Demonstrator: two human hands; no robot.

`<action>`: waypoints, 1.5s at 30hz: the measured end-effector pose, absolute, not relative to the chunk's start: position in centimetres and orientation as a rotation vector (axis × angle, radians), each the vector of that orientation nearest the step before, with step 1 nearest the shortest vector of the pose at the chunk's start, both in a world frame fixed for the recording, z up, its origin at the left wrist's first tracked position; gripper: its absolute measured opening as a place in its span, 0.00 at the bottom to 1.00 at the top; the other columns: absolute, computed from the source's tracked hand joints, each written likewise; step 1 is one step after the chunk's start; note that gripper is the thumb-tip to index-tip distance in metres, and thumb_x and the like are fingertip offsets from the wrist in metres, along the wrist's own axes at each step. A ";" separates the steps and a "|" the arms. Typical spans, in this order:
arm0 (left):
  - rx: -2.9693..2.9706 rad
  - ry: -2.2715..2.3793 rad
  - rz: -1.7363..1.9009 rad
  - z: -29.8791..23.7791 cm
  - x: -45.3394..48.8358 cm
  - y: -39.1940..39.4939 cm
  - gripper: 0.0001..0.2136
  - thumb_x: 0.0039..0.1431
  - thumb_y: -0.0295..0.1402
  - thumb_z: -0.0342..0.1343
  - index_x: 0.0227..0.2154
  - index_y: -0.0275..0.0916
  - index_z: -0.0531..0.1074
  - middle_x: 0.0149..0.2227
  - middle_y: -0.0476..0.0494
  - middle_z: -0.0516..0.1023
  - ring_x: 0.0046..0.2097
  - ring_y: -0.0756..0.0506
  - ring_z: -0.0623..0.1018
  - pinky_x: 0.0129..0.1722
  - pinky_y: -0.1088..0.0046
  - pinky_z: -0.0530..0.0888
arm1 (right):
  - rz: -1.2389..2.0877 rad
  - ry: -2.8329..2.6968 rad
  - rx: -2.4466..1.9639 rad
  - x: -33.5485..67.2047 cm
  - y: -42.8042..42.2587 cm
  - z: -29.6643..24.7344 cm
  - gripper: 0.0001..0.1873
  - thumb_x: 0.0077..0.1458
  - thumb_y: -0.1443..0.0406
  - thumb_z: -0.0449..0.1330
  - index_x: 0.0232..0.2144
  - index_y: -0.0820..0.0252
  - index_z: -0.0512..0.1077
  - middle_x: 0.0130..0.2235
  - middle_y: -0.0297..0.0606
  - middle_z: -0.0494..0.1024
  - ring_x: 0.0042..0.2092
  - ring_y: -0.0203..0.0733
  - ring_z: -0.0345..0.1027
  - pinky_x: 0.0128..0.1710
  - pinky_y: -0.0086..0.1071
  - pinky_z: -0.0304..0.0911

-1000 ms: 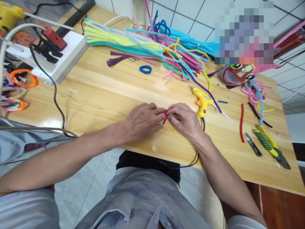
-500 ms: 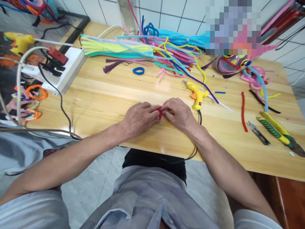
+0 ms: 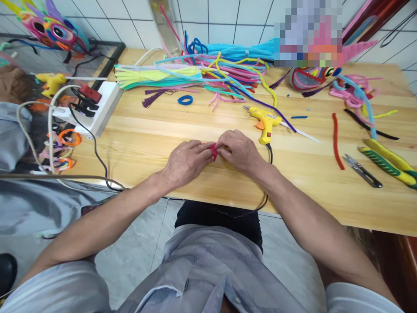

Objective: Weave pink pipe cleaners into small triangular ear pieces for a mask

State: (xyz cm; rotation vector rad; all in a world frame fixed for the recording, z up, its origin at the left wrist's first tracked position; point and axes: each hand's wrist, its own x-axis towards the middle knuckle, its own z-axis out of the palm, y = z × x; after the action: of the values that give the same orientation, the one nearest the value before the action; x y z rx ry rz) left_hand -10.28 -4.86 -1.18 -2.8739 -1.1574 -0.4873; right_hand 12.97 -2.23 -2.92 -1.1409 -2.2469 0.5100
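My left hand (image 3: 186, 161) and my right hand (image 3: 239, 150) meet over the wooden table (image 3: 146, 143), fingertips pinched together on a small red pipe cleaner piece (image 3: 213, 151). Most of that piece is hidden between the fingers. A yellow glue gun (image 3: 264, 121) lies just right of my right hand, its black cord running past my wrist and off the table's front edge.
A heap of coloured pipe cleaners (image 3: 202, 76) lies along the back. A white power strip (image 3: 97, 108) sits at the left. A red pipe cleaner strip (image 3: 336, 139), small snips (image 3: 362, 170) and yellow-green pliers (image 3: 387, 161) lie at the right. A blue ring (image 3: 185, 100) rests behind my hands.
The red piece, sticking out between my fingers a second ago, is now bunched tighter and mostly covered. The view has tilted upward, showing more of the wall.
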 end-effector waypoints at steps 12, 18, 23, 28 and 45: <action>-2.844 -1.179 -0.509 -1.4 -10.2 -5.2 0.13 0.76 0.39 0.54 0.46 0.42 0.84 0.59 0.40 0.85 0.53 0.38 0.83 0.52 0.57 0.79 | 0.516 -2.249 -1.131 12.8 -2.0 -3.1 0.09 0.61 0.71 0.59 0.35 0.56 0.79 0.43 0.44 0.83 0.46 0.51 0.73 0.51 0.44 0.67; -2.811 -1.183 -0.512 -1.3 -9.9 -5.4 0.13 0.76 0.39 0.54 0.46 0.40 0.83 0.59 0.40 0.85 0.53 0.38 0.84 0.52 0.57 0.80 | 0.609 -2.163 -1.150 13.2 -1.8 -3.0 0.17 0.60 0.72 0.58 0.49 0.57 0.78 0.46 0.43 0.86 0.49 0.51 0.76 0.52 0.44 0.68; -2.792 -1.169 -0.554 -1.5 -10.0 -5.5 0.13 0.76 0.39 0.54 0.46 0.40 0.83 0.58 0.39 0.85 0.53 0.38 0.84 0.53 0.57 0.80 | 0.647 -2.085 -1.141 13.3 -1.7 -3.3 0.22 0.58 0.75 0.55 0.54 0.59 0.75 0.44 0.42 0.86 0.46 0.48 0.77 0.51 0.41 0.70; -2.804 -1.157 -0.575 -1.6 -10.1 -5.4 0.12 0.75 0.38 0.56 0.45 0.40 0.83 0.59 0.39 0.85 0.52 0.38 0.84 0.53 0.57 0.81 | 0.645 -2.082 -1.120 13.2 -1.2 -3.8 0.21 0.59 0.74 0.57 0.53 0.60 0.75 0.45 0.42 0.85 0.45 0.46 0.77 0.51 0.40 0.70; -2.822 -1.193 -0.549 -1.6 -10.3 -5.4 0.12 0.74 0.40 0.57 0.46 0.41 0.82 0.59 0.37 0.85 0.54 0.36 0.84 0.55 0.54 0.81 | 0.530 -2.159 -1.187 12.5 -1.3 -3.6 0.16 0.63 0.73 0.55 0.44 0.57 0.80 0.45 0.44 0.86 0.49 0.49 0.76 0.51 0.41 0.67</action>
State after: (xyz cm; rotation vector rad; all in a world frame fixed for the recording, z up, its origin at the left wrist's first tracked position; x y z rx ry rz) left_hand -10.32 -5.38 -1.61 -2.8221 -1.1935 -0.5487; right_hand 12.55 -1.27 -3.59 -1.1872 -2.1587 0.5299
